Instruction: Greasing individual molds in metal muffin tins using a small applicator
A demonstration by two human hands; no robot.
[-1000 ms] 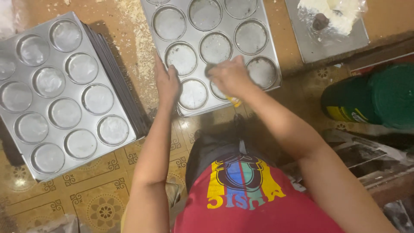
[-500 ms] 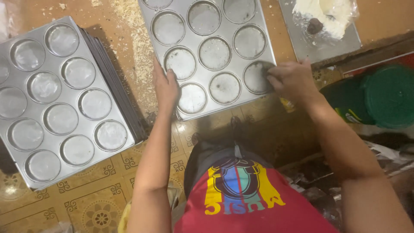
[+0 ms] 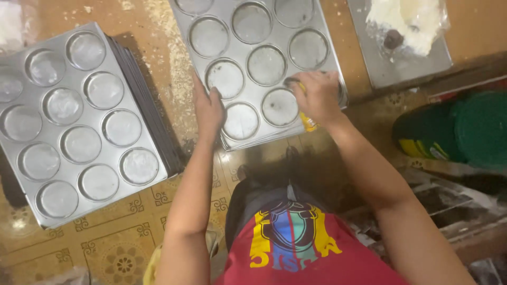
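Nearest the camera, at the bottom of the view, the person's red shirt (image 3: 311, 264) with a coloured print is filling the frame, its lower part cut off, and both bare forearms are reaching away from it over a patterned tile floor (image 3: 105, 248). The left hand (image 3: 208, 108) is lying flat and open, palm down, pressing on the near left edge of the round-cup baking tray (image 3: 253, 31). The right hand (image 3: 317, 95) is curling closed over the tray's near right corner, gripping something yellow (image 3: 308, 122) that is peeking out below the fingers; what it is cannot be made out, since the hand is covering most of it along with the cup beneath. The tray is sitting just beyond the hands, at top centre, on what looks like more trays, with its far row cut off by the top edge.

To the left, well apart from the hands, a stack of similar trays (image 3: 79, 121) is resting on the floor, its left edge running out of view. On the right, a green round container (image 3: 465, 132) is lying partly cut off by the frame. Farthest away, at top right, a flat metal sheet (image 3: 406, 71) is carrying a pale lump in clear wrap (image 3: 412, 18), blurred and cropped.
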